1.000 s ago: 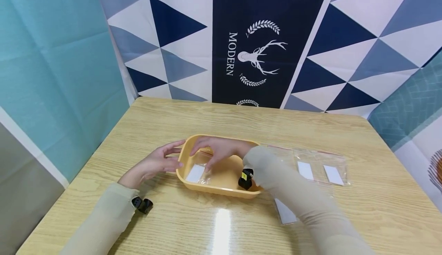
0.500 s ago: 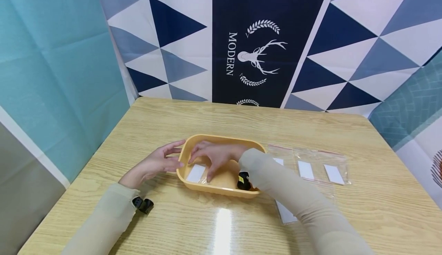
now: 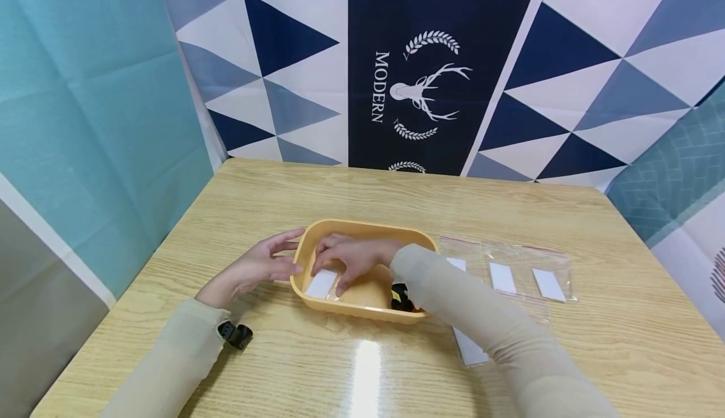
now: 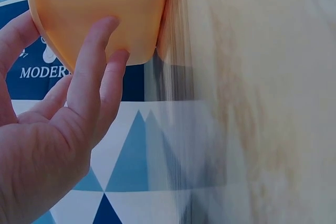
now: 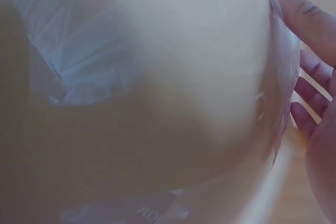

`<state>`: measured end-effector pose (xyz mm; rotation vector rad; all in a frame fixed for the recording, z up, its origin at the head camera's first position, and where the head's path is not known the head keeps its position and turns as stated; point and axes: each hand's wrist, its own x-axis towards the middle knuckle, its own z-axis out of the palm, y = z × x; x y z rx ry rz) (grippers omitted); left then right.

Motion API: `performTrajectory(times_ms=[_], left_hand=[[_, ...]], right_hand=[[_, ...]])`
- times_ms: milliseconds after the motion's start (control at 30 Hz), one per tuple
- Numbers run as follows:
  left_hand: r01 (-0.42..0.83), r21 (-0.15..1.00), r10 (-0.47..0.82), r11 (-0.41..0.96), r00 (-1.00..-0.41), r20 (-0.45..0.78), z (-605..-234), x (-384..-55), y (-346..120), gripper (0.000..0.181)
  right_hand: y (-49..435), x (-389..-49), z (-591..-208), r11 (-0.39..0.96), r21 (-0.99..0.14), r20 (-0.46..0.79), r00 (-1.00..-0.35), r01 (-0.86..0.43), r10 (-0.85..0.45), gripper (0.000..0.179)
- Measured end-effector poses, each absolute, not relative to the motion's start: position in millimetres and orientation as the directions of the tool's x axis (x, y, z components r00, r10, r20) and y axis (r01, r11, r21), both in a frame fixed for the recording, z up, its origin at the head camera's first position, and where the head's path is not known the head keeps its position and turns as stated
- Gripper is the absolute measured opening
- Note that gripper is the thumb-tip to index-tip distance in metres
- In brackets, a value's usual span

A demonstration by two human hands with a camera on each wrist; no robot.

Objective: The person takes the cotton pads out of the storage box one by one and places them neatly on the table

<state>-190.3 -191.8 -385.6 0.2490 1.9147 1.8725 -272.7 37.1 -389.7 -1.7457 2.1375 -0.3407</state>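
A yellow-orange plastic bin (image 3: 368,308) stands on the wooden table in the head view. My left hand (image 3: 263,264) rests against its left end, and in the left wrist view the fingertips (image 4: 107,24) touch its outer wall. Reaching down into the bin, my right hand (image 3: 351,259) grips a clear zip bag (image 3: 321,284) with a white card inside, at the bin's left end. The right wrist view shows the bag's clear film (image 5: 278,82) between thumb and fingers.
To the right of the bin lie several clear zip bags with white cards, including an upper bag (image 3: 548,284), a middle one (image 3: 501,278) and a lower one (image 3: 469,347) partly under the right sleeve. Patterned cloth (image 3: 294,59) hangs behind the table (image 3: 306,374).
My right hand has sunk a little lower into the bin, its fingers closing in around the zip bag. The left hand stays at the bin's end.
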Motion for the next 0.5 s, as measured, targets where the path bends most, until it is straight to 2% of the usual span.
performTrajectory(times_ms=[233,500], left_hand=[[-0.175,0.982,0.432,0.063,-0.883,-0.185,-386.6,-190.2,-192.5,0.08],[-0.176,0.983,0.429,0.062,-0.884,-0.185,-386.3,-190.1,-192.1,0.081]], right_hand=[[34.8,-270.3,-388.4,0.222,-0.415,-0.124,-0.187,-0.882,-0.975,0.04],[33.2,-271.8,-386.9,0.218,-0.401,-0.131,-0.18,-0.89,-0.975,0.04]])
